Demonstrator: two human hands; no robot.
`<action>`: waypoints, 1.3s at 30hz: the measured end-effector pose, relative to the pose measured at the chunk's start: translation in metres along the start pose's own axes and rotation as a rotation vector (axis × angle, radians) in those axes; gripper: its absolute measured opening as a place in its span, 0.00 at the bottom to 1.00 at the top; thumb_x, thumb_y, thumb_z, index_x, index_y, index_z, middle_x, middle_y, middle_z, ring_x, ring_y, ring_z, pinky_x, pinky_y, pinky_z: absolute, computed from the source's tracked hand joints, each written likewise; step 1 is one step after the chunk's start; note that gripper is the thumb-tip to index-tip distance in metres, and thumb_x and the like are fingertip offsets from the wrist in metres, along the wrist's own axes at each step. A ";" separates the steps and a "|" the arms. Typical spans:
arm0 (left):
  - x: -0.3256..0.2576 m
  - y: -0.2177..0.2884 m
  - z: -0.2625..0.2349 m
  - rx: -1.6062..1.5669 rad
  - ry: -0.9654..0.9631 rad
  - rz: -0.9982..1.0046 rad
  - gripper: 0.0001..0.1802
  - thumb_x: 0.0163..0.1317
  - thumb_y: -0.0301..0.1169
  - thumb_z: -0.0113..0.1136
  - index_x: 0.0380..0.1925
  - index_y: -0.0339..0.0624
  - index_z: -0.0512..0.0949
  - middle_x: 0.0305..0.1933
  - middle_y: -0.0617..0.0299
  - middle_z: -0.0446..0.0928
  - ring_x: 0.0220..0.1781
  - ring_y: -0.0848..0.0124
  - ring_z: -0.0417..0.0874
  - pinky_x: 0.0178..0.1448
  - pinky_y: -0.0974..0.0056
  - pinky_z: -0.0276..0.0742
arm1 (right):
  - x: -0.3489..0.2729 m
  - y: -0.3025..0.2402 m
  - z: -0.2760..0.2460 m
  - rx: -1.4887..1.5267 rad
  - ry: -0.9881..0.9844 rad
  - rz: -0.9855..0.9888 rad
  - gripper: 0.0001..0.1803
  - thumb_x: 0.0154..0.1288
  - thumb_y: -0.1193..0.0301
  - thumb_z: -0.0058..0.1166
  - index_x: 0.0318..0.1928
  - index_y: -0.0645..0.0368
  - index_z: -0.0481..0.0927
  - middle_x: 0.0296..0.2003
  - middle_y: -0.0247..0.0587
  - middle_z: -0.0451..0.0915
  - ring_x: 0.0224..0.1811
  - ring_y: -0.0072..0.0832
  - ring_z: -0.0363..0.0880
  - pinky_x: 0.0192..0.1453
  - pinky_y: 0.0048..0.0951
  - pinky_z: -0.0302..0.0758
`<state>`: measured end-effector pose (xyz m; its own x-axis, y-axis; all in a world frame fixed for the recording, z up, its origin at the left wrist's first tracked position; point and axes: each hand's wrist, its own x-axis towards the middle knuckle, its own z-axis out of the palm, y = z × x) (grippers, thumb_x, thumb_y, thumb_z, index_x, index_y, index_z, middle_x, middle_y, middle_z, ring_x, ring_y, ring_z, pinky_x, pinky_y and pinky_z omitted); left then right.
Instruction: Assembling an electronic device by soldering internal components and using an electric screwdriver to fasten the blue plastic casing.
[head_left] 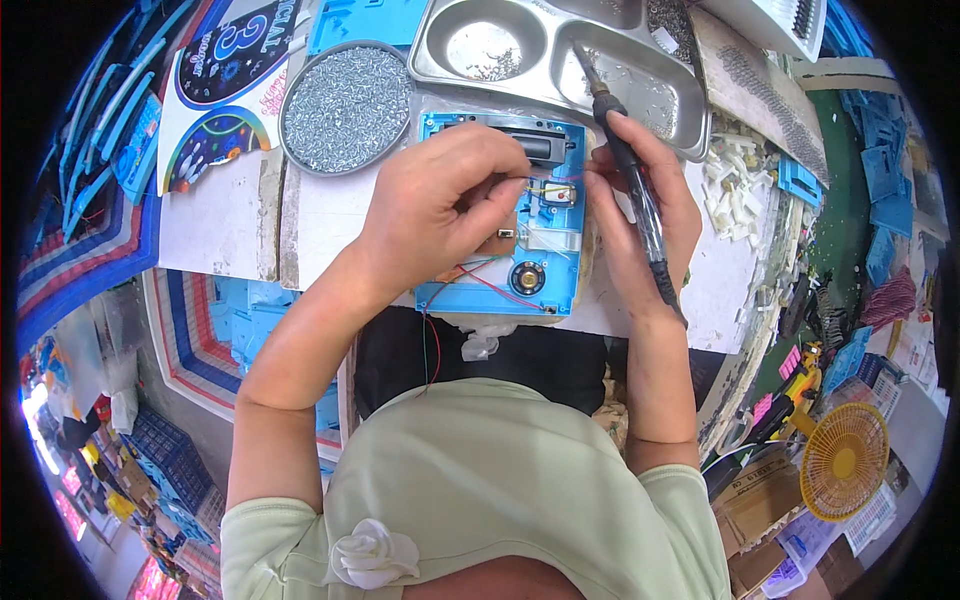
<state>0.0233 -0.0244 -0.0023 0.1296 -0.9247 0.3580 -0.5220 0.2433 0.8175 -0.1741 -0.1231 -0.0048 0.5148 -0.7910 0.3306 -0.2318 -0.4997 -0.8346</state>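
Observation:
A light-blue plastic housing (480, 298) lies open-side up on the worktable in front of me. Inside it are a round black speaker (527, 278), a brown circuit board (503, 238), a black part (545, 148) near the far edge and thin red wires (500, 290). My left hand (435, 195) is over the housing's left half, thumb and fingers pinched on thin wire. My right hand (655, 205) holds a black soldering iron (637, 180), its metal tip pointing away over a steel tray. The right thumb and fingertips come close to the wires at the housing's right edge.
Behind the housing stands the compartmented steel tray (555, 40) with small dark bits. A round dish (284, 125) full of small silvery screws or rivets sits left of it. White plastic pieces (738, 195) are heaped at right. A printed card (225, 80) lies far left; a yellow fan (845, 462) stands lower right.

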 end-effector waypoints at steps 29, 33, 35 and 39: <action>-0.008 0.008 0.002 0.208 0.147 -0.109 0.05 0.57 0.23 0.68 0.33 0.36 0.82 0.42 0.58 0.77 0.34 0.64 0.83 0.39 0.63 0.80 | -0.011 -0.027 -0.031 -0.012 0.081 -0.162 0.24 0.56 0.78 0.73 0.55 0.64 0.83 0.39 0.44 0.83 0.37 0.29 0.80 0.43 0.28 0.75; -0.010 0.005 0.008 0.237 0.133 -0.101 0.05 0.59 0.21 0.68 0.34 0.34 0.81 0.52 0.57 0.73 0.34 0.74 0.80 0.38 0.70 0.77 | -0.034 -0.027 -0.044 0.048 0.025 -0.244 0.17 0.56 0.80 0.71 0.47 0.66 0.83 0.35 0.46 0.83 0.31 0.35 0.76 0.37 0.32 0.73; -0.010 0.005 0.009 0.262 0.130 -0.089 0.05 0.58 0.21 0.68 0.33 0.34 0.81 0.52 0.57 0.73 0.35 0.73 0.80 0.38 0.70 0.77 | -0.037 -0.025 -0.044 0.029 -0.034 -0.282 0.16 0.56 0.79 0.71 0.46 0.66 0.83 0.31 0.45 0.82 0.28 0.35 0.75 0.35 0.33 0.72; -0.011 0.004 0.009 0.280 0.148 -0.080 0.05 0.58 0.21 0.69 0.33 0.34 0.81 0.53 0.57 0.73 0.39 0.72 0.80 0.40 0.69 0.78 | -0.035 -0.023 -0.038 0.009 -0.097 -0.343 0.17 0.53 0.78 0.70 0.45 0.63 0.84 0.24 0.39 0.79 0.25 0.35 0.74 0.33 0.34 0.71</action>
<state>0.0118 -0.0161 -0.0067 0.2903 -0.8799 0.3763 -0.7143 0.0625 0.6970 -0.2183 -0.0968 0.0198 0.6377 -0.5400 0.5493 -0.0249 -0.7272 -0.6860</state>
